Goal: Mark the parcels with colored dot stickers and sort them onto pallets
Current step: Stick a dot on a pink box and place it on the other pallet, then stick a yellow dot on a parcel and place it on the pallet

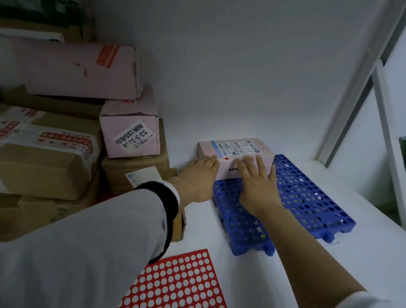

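The fingers (255,164) of the right hand (259,183) lie spread and flat against the near face of a pink parcel (236,154), gripping nothing; those of the left hand (199,175) are held closer together, pressed to the parcel's near left corner. Both hands push or steady rather than clasp.

The parcel sits at the far end of a blue pallet (303,202), its shipping label up, and a red dot sticker (226,159) already shows near its left edge. So marking looks done for this one, and the step in hand seems to be seating it on the pallet.

Next would likely come letting go and reaching left to the stacked parcels (130,135) for another, then to the red sticker sheet (180,289) lying near on the white surface (224,121). That calls for peeling one dot cleanly.
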